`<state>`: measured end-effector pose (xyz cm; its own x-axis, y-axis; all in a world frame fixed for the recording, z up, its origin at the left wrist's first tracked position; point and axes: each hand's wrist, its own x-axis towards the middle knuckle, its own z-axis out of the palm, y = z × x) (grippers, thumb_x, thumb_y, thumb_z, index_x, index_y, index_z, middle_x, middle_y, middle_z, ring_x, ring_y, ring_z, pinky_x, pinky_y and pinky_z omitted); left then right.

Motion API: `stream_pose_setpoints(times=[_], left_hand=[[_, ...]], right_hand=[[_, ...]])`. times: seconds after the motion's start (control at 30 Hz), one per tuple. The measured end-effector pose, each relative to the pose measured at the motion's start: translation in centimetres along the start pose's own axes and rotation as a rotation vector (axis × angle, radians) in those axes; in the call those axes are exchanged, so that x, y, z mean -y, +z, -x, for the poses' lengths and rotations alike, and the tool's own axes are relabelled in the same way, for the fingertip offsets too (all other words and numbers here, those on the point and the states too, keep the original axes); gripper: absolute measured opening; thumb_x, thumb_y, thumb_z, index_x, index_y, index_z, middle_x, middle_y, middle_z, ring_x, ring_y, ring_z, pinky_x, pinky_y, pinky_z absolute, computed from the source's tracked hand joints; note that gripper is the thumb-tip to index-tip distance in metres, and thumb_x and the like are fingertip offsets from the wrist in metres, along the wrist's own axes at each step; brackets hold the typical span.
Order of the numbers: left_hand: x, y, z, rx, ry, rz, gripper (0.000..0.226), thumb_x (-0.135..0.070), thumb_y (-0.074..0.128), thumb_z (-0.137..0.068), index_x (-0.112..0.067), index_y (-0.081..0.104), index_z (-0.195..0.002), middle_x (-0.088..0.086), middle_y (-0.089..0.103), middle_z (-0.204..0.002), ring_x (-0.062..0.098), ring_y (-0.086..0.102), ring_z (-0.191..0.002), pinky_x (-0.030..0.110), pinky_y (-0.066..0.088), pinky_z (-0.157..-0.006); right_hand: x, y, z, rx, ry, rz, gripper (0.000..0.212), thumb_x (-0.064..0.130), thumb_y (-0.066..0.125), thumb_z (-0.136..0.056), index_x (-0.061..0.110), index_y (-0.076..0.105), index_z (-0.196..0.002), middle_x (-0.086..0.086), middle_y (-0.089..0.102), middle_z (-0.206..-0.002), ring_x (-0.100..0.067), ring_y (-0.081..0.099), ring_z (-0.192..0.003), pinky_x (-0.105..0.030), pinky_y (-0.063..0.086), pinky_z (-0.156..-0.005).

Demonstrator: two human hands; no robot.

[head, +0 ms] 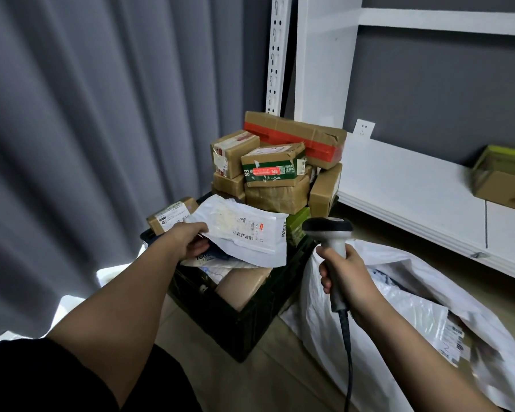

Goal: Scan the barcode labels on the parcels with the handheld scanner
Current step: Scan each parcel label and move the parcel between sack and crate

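My left hand (pixel 191 240) pinches the near left edge of a flat white mailer parcel (pixel 244 230) and holds it over the black crate (pixel 235 319). The mailer's barcode label (pixel 246 234) faces up. My right hand (pixel 344 276) grips the handle of the grey handheld scanner (pixel 329 230), whose dark head sits just right of the mailer. The scanner's cable (pixel 348 352) hangs down toward me. Behind the crate stands a stack of brown cardboard parcels (pixel 275 168), several with labels.
A large white sack (pixel 422 310) with more labelled parcels lies on the floor at the right. White shelving (pixel 414 185) runs along the right wall and bears a cardboard box (pixel 503 179). Grey curtains (pixel 87 129) hang at the left.
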<state>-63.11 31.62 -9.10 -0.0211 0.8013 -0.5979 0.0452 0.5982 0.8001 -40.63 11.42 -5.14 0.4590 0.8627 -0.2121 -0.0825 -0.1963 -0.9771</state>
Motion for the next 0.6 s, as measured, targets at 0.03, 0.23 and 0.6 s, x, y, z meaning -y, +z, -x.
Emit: stream_pose_setpoints(times=[0.03, 0.23, 0.6], left_hand=[[-0.1, -0.1, 0.5, 0.023, 0.013, -0.082, 0.009, 0.0, 0.057, -0.089, -0.005, 0.048, -0.088, 0.014, 0.057, -0.075, 0.019, 0.062, -0.049, 0.025, 0.051, -0.036], [-1.2, -1.3, 3.1, 0.015, 0.313, -0.342, 0.026, 0.009, 0.041, -0.09, -0.003, 0.052, -0.111, 0.023, 0.066, -0.086, 0.031, 0.07, -0.06, 0.035, 0.057, -0.045], [-2.2, 0.3, 9.9, 0.086, 0.641, 0.018, 0.028, 0.0, 0.048, -0.096, -0.009, 0.05, -0.122, 0.014, 0.065, -0.107, 0.013, 0.071, -0.061, 0.018, 0.057, -0.058]], right_hand=[[0.1, 0.0, 0.2, -0.001, 0.0, -0.003, 0.019, 0.015, 0.057, -0.095, 0.005, 0.046, -0.108, -0.004, 0.047, -0.055, -0.014, 0.039, -0.04, -0.026, 0.034, -0.042], [1.1, -0.8, 1.4, -0.004, -0.004, -0.021, 0.014, 0.013, 0.056, -0.096, 0.006, 0.045, -0.103, -0.008, 0.046, -0.058, -0.014, 0.038, -0.038, -0.022, 0.034, -0.037], [3.0, -2.9, 4.2, -0.008, -0.188, -0.15, 0.012, 0.008, 0.054, -0.096, 0.012, 0.045, -0.089, -0.002, 0.046, -0.05, -0.014, 0.036, -0.038, -0.028, 0.033, -0.044]])
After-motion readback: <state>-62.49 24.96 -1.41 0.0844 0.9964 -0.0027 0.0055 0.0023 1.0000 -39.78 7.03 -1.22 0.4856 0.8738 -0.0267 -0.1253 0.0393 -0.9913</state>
